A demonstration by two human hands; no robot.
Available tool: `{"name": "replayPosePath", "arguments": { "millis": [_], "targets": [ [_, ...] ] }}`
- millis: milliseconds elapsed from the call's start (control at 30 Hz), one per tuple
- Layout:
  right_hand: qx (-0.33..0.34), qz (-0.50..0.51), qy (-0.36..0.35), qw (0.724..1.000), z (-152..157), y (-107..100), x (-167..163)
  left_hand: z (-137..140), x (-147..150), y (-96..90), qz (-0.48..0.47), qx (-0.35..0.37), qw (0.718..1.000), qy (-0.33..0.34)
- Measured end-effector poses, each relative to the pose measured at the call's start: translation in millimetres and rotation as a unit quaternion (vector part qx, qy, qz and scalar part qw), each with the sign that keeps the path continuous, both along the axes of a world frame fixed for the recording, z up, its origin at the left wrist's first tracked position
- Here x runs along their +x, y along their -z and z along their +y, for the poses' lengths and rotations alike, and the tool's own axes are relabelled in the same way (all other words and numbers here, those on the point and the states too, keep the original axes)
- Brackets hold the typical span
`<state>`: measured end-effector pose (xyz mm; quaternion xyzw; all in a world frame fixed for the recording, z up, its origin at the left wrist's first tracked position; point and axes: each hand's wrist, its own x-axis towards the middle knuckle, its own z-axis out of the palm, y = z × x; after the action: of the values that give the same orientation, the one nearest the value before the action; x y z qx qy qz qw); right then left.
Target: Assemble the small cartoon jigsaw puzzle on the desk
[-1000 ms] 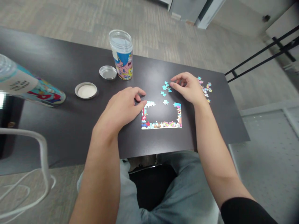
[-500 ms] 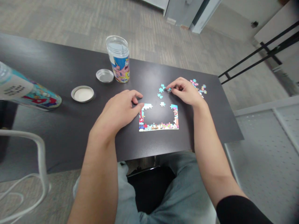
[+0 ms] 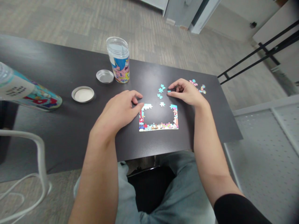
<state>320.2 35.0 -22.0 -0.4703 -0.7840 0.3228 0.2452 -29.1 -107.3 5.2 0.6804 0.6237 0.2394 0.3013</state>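
A jigsaw puzzle border (image 3: 158, 126) lies on the dark table with its middle bare and a gap along its top side. My left hand (image 3: 121, 109) rests at its upper left corner, thumb touching the edge there, fingers loosely apart and holding nothing. Between the thumb and index finger of my right hand (image 3: 185, 91) is a small blue puzzle piece (image 3: 168, 91), partly hidden by the fingertips. Several loose blue pieces (image 3: 160, 90) lie just left of it. A whitish piece (image 3: 162, 104) sits by itself in the top gap.
More loose pieces (image 3: 202, 89) lie beyond my right hand. A clear cartoon-printed canister (image 3: 120, 65) stands at the back, beside a silver lid (image 3: 105, 76) and a white-lined lid (image 3: 83, 94). A second canister (image 3: 30, 90) is at far left, near a white cable (image 3: 42, 158).
My right hand has drawn slightly right, away from the loose blue pieces, with a piece now showing between its fingertips. The left hand stays put.
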Motion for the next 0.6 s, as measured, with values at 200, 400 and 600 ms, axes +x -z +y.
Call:
{"name": "replayPosePath", "arguments": {
  "millis": [200, 400, 600],
  "targets": [
    [0.016, 0.027, -0.014, 0.999, 2, 2, 10, 0, 0, -0.6, -0.006, 0.014, 1.000, 0.002],
    [-0.055, 0.036, -0.011, 0.998, -8, -10, -6, 0, 1, -2.2, 0.003, 0.002, 1.000, 0.002],
    [-0.101, 0.070, -0.066, 0.990, -31, -26, -47, -2, 3, -4.6, 0.020, -0.003, 1.000, 0.004]
  ]
}}
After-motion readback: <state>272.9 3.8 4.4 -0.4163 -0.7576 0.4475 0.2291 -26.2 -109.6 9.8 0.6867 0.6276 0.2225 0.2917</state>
